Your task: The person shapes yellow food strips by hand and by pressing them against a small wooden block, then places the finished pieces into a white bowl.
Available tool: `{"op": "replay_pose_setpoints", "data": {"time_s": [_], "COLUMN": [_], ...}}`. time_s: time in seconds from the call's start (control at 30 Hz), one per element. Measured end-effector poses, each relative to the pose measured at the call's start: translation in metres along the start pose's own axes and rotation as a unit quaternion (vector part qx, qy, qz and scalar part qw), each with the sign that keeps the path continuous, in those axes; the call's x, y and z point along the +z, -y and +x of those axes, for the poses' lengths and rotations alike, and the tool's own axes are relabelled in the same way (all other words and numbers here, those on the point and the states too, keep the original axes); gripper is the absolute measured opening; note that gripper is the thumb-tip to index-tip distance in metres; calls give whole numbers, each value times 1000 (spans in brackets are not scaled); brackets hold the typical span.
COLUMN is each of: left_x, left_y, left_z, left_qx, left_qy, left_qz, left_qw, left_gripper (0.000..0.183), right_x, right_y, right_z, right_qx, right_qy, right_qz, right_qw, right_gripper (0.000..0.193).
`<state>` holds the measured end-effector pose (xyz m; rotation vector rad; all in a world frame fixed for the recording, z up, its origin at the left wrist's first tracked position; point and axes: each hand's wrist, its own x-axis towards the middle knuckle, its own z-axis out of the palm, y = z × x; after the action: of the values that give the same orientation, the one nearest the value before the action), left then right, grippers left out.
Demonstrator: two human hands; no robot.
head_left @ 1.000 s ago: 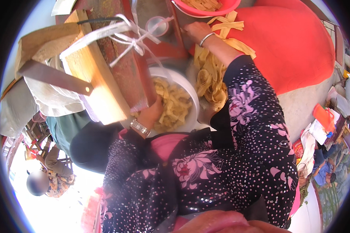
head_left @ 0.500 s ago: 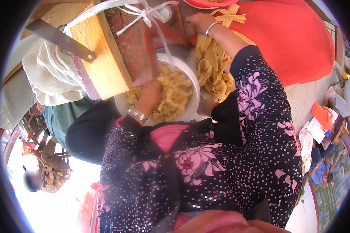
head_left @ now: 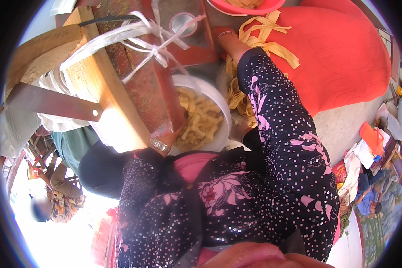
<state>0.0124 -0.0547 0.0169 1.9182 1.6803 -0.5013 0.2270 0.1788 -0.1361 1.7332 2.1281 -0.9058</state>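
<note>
My white bowl point(head_left: 223, 118) is already heaped with cut strips point(head_left: 201, 120) (many long ribbons point(head_left: 259, 40) left); my left hand point(head_left: 172, 136) touches them, right hand point(head_left: 223, 38) grips ribbons

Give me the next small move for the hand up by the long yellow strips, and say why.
Probably draw a few long yellow strips toward the cutter frame. The right hand rests on that heap beside the red sack, while the white bowl below already holds short cut pieces and the left hand sits at its rim.
</note>
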Motion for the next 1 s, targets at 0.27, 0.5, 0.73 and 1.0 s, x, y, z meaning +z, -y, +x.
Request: {"op": "replay_pose_setpoints", "data": {"time_s": [0.27,0.5,0.73,1.0], "left_x": [2,-17,-21,-16], "left_y": [12,6,9,6], "left_z": [-11,22,41,58], "left_qx": [37,22,72,99], "left_qy": [-45,20,-23,-94], "left_qz": [-108,-60,-91,-112], "left_qw": [992,998,993,984], "left_gripper": [15,16,14,16], "right_x": [-42,-87,-133,-124], "right_y": [5,-16,-47,63], "right_z": [-44,-69,-83,-202], "right_qx": [-99,-169,-57,-141], "right_qy": [-73,-127,-503,-277], "right_qz": [94,344,308,367], "right_qw": [988,915,806,877], "right_gripper": [17,12,12,12]}}
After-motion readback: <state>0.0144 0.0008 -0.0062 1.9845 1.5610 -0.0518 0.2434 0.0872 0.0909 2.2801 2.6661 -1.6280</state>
